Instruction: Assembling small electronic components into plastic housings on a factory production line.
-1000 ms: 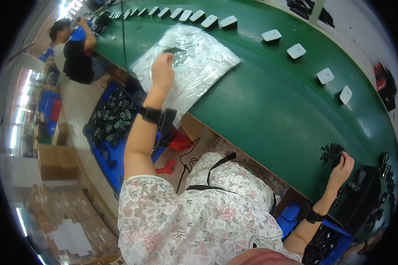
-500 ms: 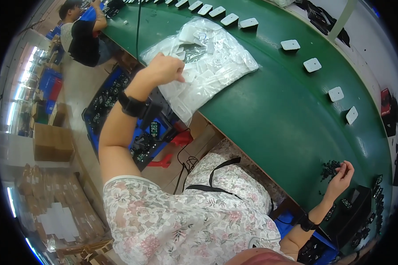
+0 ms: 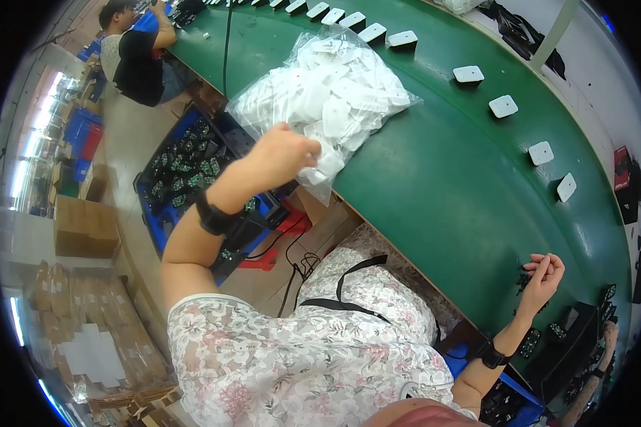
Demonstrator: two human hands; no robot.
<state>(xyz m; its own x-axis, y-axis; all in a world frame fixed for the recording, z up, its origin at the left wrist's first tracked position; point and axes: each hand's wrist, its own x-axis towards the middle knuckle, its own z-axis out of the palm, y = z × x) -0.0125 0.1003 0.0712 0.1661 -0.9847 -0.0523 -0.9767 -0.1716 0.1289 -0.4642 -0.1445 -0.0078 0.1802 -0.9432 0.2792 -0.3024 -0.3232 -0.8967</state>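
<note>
A clear plastic bag (image 3: 395, 99) full of white plastic covers (image 3: 342, 114) lies on the green table. At its near edge is my left hand (image 3: 290, 154), fingers curled closed on the bag's film. My right hand (image 3: 545, 274) is far to the right, over a small heap of tiny black parts (image 3: 523, 279). Its fingers are pressed together at the heap, and whatever is between them is too small to make out.
White-topped black boxes (image 3: 503, 106) stand in a curved row along the table (image 3: 434, 199). Blue bins of circuit boards (image 3: 185, 167) sit below left. A black tray (image 3: 570, 341) is at right, beside another person's arm (image 3: 605, 349). Another person (image 3: 139, 57) sits far left.
My left hand has drawn back toward me, and the bag's film has shifted, showing more of the white covers. My right hand has moved slightly left over the heap. Another person's arm has appeared at right.
</note>
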